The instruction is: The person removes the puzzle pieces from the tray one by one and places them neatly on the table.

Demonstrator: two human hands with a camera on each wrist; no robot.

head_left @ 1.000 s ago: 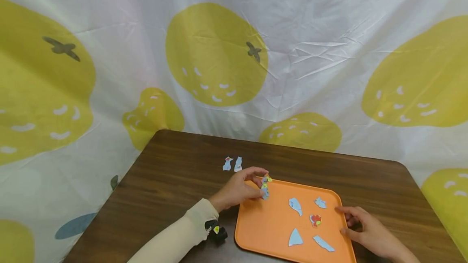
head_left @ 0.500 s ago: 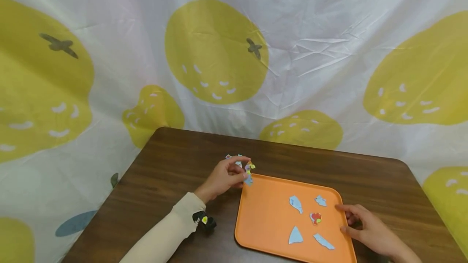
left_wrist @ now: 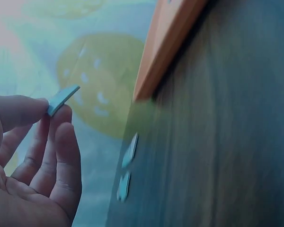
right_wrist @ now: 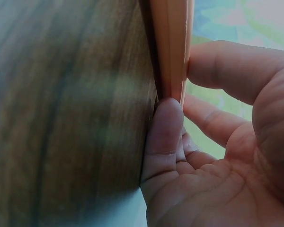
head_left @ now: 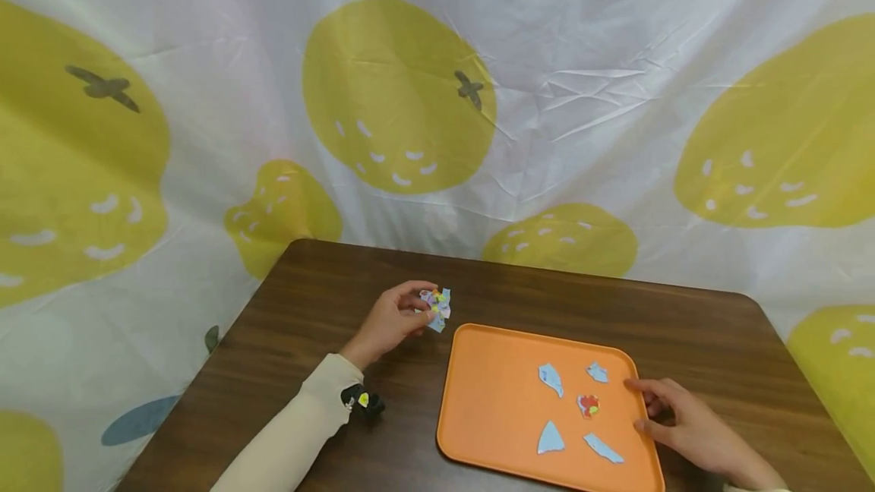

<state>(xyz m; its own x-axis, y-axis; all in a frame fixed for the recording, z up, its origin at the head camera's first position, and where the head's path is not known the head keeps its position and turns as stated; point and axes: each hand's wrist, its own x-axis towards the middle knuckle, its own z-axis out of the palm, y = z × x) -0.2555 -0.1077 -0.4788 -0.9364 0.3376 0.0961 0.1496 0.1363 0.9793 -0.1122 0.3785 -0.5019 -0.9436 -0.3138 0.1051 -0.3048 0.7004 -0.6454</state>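
Note:
Over the table, left of the tray, my left hand (head_left: 390, 325) pinches a thin, irregular puzzle piece (left_wrist: 62, 100) between thumb and fingers. Its printed side shows yellow, orange and pale blue in the head view. Two light blue puzzle pieces lie on the table beyond it; in the left wrist view one piece (left_wrist: 130, 151) is above the other piece (left_wrist: 124, 186). My right hand (head_left: 690, 424) holds the right rim of an orange tray (head_left: 492, 408), thumb and fingertips at the edge. On the tray lie several pieces, among them a red-printed piece (head_left: 588, 405) and a blue triangular one (head_left: 551, 439).
The dark wood table (head_left: 355, 272) reaches back to a white curtain (head_left: 581, 82) with yellow fruit prints. Also on the tray are a curved blue piece (head_left: 551, 380), a small jagged piece (head_left: 598, 372) and a long strip (head_left: 604, 448).
My left hand has carried the puzzle piece from over the tray's upper left corner leftward and back, to the two pieces on the table. The right hand stays at the tray's rim.

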